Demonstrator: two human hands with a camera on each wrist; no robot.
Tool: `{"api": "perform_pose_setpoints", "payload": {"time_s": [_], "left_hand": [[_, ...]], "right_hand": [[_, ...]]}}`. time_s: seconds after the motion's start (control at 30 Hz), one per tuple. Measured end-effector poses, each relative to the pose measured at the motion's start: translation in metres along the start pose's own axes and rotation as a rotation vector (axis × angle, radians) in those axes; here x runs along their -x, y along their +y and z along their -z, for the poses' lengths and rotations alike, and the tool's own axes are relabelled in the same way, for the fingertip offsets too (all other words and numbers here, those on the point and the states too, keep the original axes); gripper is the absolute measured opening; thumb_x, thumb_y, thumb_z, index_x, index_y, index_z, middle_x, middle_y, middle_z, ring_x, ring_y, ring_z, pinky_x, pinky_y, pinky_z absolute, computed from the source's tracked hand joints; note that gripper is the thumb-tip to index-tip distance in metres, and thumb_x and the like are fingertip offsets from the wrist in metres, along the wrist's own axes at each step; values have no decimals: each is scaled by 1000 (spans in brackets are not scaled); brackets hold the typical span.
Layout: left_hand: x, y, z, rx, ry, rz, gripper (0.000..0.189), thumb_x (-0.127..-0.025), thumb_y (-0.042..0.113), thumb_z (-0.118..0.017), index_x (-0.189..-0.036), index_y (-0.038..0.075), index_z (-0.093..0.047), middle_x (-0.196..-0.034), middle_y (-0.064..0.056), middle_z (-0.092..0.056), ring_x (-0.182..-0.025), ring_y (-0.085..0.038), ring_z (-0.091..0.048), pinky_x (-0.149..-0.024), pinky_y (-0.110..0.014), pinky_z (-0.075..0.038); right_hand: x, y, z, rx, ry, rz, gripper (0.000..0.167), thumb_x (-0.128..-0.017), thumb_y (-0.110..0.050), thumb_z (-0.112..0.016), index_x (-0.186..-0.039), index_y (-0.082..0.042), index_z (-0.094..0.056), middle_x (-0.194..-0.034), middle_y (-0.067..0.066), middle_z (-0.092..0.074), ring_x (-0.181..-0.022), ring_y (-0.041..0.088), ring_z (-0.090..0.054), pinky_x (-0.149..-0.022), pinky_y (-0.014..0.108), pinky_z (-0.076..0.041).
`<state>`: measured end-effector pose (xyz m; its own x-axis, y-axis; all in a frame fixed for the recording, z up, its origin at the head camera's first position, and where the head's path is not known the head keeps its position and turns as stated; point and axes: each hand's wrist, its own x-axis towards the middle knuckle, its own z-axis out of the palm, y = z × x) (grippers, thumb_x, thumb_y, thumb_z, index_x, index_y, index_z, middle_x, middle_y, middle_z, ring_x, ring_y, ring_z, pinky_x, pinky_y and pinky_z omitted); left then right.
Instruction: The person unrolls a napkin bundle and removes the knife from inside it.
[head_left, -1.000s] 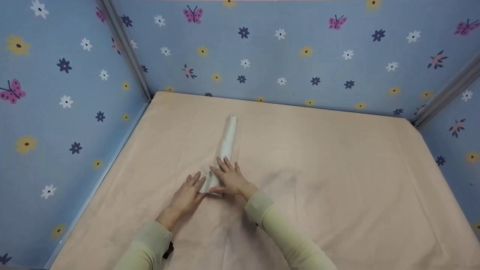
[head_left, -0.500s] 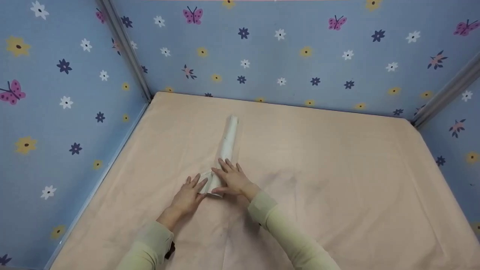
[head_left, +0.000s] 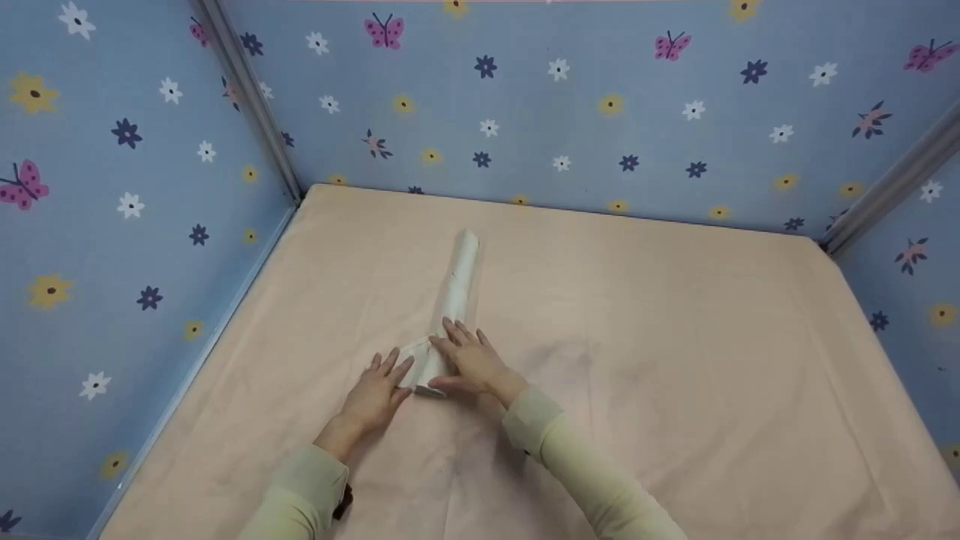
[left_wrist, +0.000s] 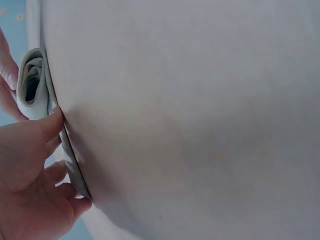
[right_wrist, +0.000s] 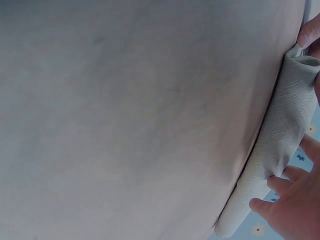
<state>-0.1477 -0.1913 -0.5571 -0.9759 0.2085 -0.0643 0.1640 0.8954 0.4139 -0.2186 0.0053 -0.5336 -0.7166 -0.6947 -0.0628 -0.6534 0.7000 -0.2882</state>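
Note:
A pale grey-white cloth, mostly rolled into a long narrow tube (head_left: 461,281), lies lengthwise on the bed-like padded surface, left of centre. At its near left side a short flat flap (head_left: 417,350) spreads out. My left hand (head_left: 375,397) rests on this flap, fingers extended; in the left wrist view its thumb and fingertips touch the flap's edge (left_wrist: 74,170), beside the roll's open spiral end (left_wrist: 33,82). My right hand (head_left: 480,366) lies over the near part of the roll with spread fingers. The right wrist view shows its fingertips along the roll's side (right_wrist: 282,120).
A peach sheet (head_left: 675,337) with light creases covers the surface. Blue panels (head_left: 525,97) printed with flowers and butterflies stand at the back, left and right, joined by grey corner posts (head_left: 251,97).
My right hand has shifted slightly to the right, and the roll has moved a little that way with it. More of the flat flap shows between the hands. The left hand has barely moved.

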Motion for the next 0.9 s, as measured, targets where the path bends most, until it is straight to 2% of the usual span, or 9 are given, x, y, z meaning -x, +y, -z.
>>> {"api": "perform_pose_setpoints", "payload": {"time_s": [0.23, 0.7, 0.9], "left_hand": [[1, 2, 0, 3, -1, 9, 52, -89, 26, -53, -136, 10, -37, -143, -18, -23, -127, -45, -16, -99, -56, -19], [4, 2, 1, 26, 7, -31, 51, -91, 24, -51, -136, 7, -36, -142, -21, -22, -127, -46, -15, -98, -58, -19], [4, 3, 0, 33, 16, -26, 50, -90, 23, -52, -135, 7, -37, -142, -20, -22, -127, -45, -15, -98, -58, -19]], "right_hand": [[5, 4, 1, -8, 2, 4, 78, -78, -62, -49, -138, -15, -32, -146, 13, -14, -132, 28, -15, -101, 51, -22], [16, 11, 2, -40, 39, 8, 73, -79, -57, -53, -135, -14, -35, -144, 17, -19, -130, 30, -20, -99, 53, -24], [19, 14, 2, -63, 36, -8, 73, -78, -56, -56, -134, -14, -36, -143, 17, -22, -131, 27, -20, -99, 53, -24]]}}
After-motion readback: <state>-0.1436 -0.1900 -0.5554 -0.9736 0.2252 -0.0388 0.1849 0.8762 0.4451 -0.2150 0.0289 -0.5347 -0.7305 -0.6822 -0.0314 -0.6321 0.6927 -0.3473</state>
